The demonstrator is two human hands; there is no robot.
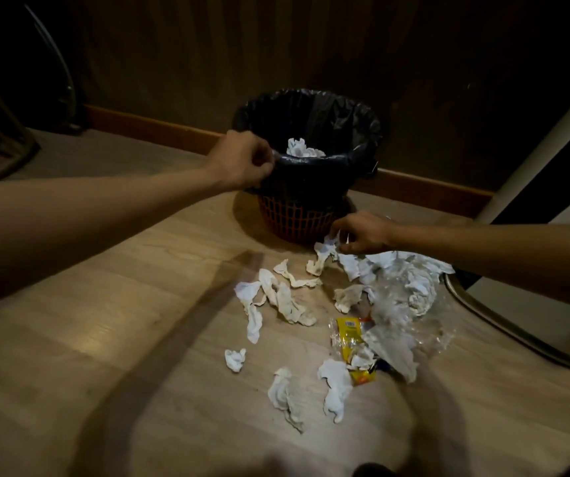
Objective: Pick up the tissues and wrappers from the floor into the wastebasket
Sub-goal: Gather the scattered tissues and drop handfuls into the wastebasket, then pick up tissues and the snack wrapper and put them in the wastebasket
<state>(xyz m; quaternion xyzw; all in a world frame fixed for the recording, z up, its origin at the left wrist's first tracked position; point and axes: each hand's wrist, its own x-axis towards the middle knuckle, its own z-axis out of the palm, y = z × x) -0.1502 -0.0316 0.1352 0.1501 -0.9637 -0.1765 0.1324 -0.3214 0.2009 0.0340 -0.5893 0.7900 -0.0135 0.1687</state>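
Observation:
A red mesh wastebasket [297, 222] lined with a black bag stands against the wall, with a white tissue [302, 148] inside. My left hand [242, 160] grips the bag's rim on the basket's left side. My right hand [362, 234] is low beside the basket's right foot, fingers pinched on a crumpled white tissue [323, 253] at the floor. Several crumpled tissues [282, 297] lie scattered on the wooden floor, along with a yellow wrapper [349, 335] and clear plastic wrap [411, 304].
A metal chair leg [504, 325] curves along the floor at the right, close to the pile. A pale post [545, 139] slants up at the far right. A wooden baseboard [159, 127] runs behind the basket. Dark furniture stands at the far left.

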